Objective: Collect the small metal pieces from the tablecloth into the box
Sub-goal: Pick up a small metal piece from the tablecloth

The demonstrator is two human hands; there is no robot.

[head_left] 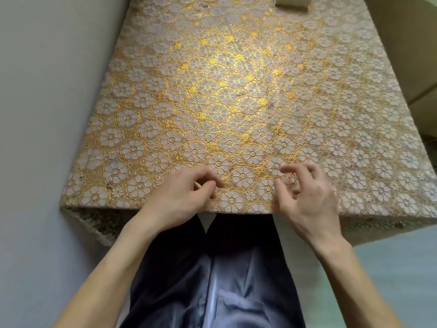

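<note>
A gold flower-patterned tablecloth point(236, 95) covers the table. Small metal pieces lie near its front edge: one point(230, 168) between my hands, one point(276, 165) by my right fingertips, and two at the left point(108, 185) point(81, 177). The box point(293, 3) shows only as a corner at the far edge. My left hand point(186, 197) rests at the front edge, fingers curled in against the thumb; anything inside them is hidden. My right hand point(305, 192) hovers over the cloth with fingers bent and spread, thumb apart from them, above a small glinting piece point(293, 183).
A pale wall point(47, 91) runs along the table's left side. Cardboard boxes point(406, 43) stand close on the right. The cloth hangs over the front edge above my lap point(212, 268).
</note>
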